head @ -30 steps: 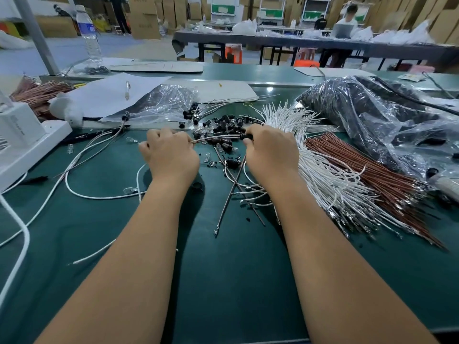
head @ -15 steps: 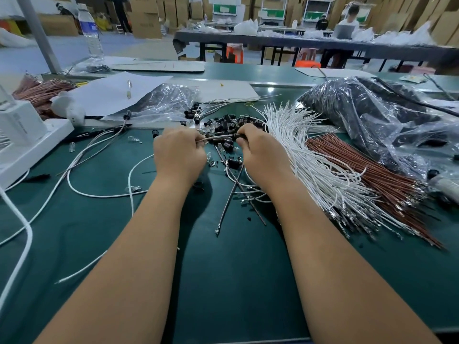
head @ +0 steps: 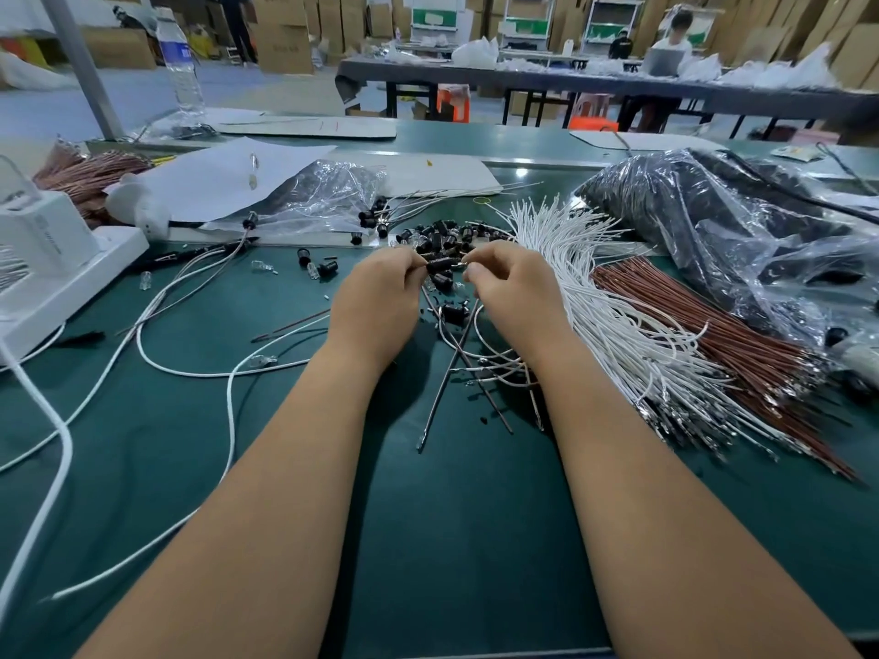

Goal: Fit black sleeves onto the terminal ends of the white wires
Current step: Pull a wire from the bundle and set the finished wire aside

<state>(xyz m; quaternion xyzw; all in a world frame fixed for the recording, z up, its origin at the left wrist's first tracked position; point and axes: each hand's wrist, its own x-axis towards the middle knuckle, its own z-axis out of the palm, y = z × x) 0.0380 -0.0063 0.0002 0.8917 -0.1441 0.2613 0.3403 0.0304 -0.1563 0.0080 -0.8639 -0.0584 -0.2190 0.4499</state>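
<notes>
Wire bundle (head: pixel 594 297) right of sleeves (head: pixel 437 240)

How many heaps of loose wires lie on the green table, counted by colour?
White wire heap: 1, right of the hands
Brown wire heaps: 2, one beside the white heap, one at the far left edge
Total: 3

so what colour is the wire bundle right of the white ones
Reddish-brown wire bundle, seen in the head view.
</notes>
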